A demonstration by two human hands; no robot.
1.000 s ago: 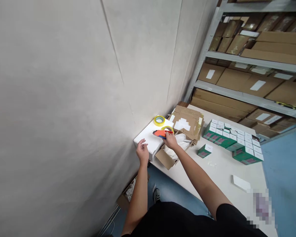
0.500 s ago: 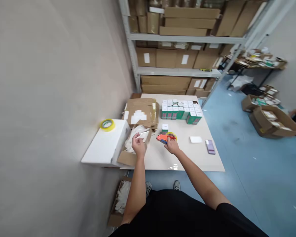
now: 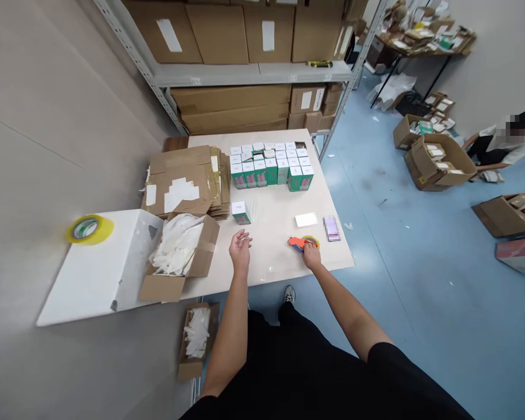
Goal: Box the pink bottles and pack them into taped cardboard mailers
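Observation:
My right hand grips an orange tape dispenser with a yellow tape roll and rests it on the white table near the front right edge. My left hand hovers over the table's front middle, fingers loosely spread, holding nothing. A single green and white box stands just beyond the left hand. A block of several green and white boxes fills the far part of the table.
An open carton of white bags sits at the left, by a white box carrying a yellow tape roll. Flattened cardboard is stacked behind. A white card lies right. Shelves hold cartons. A person sits far right.
My right hand has carried the tape dispenser from the white box at the left across to the table's front right. My left hand left the carton. The view swung right.

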